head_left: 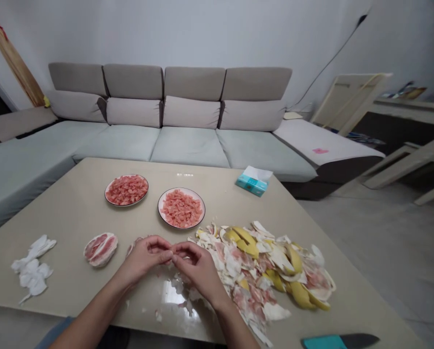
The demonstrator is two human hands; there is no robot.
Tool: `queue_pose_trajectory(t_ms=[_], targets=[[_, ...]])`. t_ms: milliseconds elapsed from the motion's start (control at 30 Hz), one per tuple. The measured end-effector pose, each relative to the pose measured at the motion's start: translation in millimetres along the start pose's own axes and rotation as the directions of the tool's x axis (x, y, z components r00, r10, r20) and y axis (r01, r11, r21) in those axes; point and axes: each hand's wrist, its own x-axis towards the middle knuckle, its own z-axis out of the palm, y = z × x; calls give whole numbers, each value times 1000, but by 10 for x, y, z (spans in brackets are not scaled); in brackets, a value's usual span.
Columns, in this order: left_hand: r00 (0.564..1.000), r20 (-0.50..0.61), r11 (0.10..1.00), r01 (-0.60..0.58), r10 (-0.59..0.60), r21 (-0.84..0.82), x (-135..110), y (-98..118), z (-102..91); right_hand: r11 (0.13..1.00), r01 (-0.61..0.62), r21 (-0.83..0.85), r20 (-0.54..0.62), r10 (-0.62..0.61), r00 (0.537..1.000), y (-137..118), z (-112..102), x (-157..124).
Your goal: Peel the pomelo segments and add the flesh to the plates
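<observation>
So, the room first: a long grey-and-beige sectional sofa (pixel 188 116) runs across the back wall, and in front of it stands a low beige table (pixel 68 213) with a glossy top. A tissue packet (pixel 254 182) lies near the table's far edge. Two round plates sit side by side toward the middle, each heaped with loose pink pomelo flesh: the left plate (pixel 126 175) farther back, the right plate (pixel 180 188) just beside it and nearer the person. To the right lies a large heap of peel (pixel 264 269), yellow rind and white pith mixed with pink bits, and a knife (pixel 340 341) with a teal handle rests at the near right, partly cut off by the frame. At left, a white pile of pith or membrane (pixel 33 265) lies well apart from a peeled pomelo piece (pixel 100 249), which shows pink flesh. Both hands are together at the table's near side, over scattered white scraps (pixel 177 286). The left hand (pixel 144 259) and right hand (pixel 197 266) meet at the fingertips (pixel 171 254), curled inward; anything pinched between them is hidden. A pink scrap (pixel 133 245) lies partly behind the left hand.
</observation>
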Motion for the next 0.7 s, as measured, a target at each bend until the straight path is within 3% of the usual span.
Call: queue_pose_trajectory(t_ms=[133,500,700], targets=[[1000,10,998,-5,4,68,13,-2,31,999,-23,-42,-19,22,1000,42,0,-5],[998,47,999,36,-37,28,27,-87,65,993,-88,-84,-33,85,996,59,8,22],[995,40,996,90,-91,13,23,-70,68,983,-183,7,48,182,982,69,-41,39]])
